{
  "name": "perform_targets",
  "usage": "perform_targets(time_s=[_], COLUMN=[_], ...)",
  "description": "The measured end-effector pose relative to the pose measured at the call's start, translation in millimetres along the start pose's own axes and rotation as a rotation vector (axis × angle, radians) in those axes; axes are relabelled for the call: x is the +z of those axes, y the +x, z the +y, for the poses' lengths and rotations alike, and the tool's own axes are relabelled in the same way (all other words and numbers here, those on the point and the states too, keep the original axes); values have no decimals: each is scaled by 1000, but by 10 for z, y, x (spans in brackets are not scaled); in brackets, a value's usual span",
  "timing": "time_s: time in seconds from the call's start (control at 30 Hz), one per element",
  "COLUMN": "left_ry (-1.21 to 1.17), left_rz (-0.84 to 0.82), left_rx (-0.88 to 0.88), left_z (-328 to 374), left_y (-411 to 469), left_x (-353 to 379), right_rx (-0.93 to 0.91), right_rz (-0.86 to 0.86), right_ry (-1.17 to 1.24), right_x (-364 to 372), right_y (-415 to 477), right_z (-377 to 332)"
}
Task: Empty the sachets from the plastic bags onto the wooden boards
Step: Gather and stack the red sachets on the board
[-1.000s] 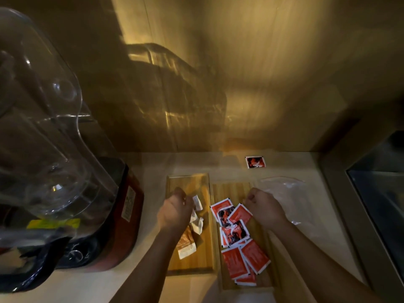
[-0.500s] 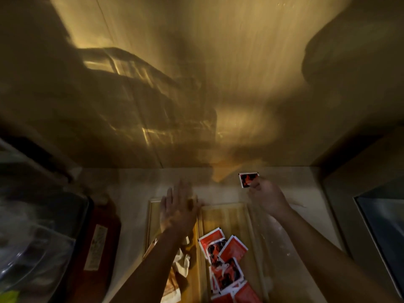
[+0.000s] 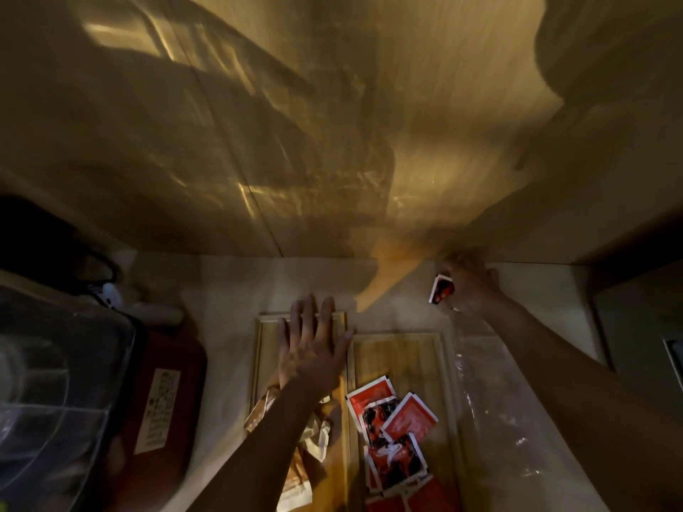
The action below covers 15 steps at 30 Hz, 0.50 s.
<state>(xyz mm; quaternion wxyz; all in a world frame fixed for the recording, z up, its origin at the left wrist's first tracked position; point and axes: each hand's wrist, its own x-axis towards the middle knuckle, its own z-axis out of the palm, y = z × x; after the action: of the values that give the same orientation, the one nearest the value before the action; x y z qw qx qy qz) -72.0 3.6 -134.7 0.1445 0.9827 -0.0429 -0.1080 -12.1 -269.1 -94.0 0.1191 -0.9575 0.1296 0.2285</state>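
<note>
Kitchen: blender (image 3: 66,382) left of left hand (image 3: 310,349), wooden boards (image 3: 399,356) on countertop (image 3: 229,327), wood-panel wall behind.

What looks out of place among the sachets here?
One red sachet is off the boards, at the back of the counter near the wall; the right hand is pinching it. The other red sachets lie on the right wooden board.

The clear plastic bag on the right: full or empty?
Apparently empty: the clear plastic bag lies flat on the counter, no sachets visible inside.
</note>
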Motion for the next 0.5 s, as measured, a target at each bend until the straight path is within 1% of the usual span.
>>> perform_targets(time_s=[0.03,0.1,0.17,0.27,0.33,0.4,0.5], left_ry=[5,10,2,-2,7,8,8], left_rz=[-7,-22,-37,-55,-55,-65,-74], left_rx=[0,2,9,12,8,1,2], left_z=[8,23,33,46,54,58,63], left_y=[-5,-13,-16,-25,-33,-40,-41], left_x=[-16,-43,-71,-102,-103,-108,-118], right_rx=[1,-64,-106,-113,-137,-159,-153], right_rz=[-19,-25,-42,2,-28,-100,-70], right_ry=[6,144,419,871,1067,1148,1024], right_x=[-21,-51,-74,-106,-83,8,246], right_y=[0,-70,-209,-514,-785,-1070,-1378], right_z=[-11,-43,-102,-226,-329,-435,-525])
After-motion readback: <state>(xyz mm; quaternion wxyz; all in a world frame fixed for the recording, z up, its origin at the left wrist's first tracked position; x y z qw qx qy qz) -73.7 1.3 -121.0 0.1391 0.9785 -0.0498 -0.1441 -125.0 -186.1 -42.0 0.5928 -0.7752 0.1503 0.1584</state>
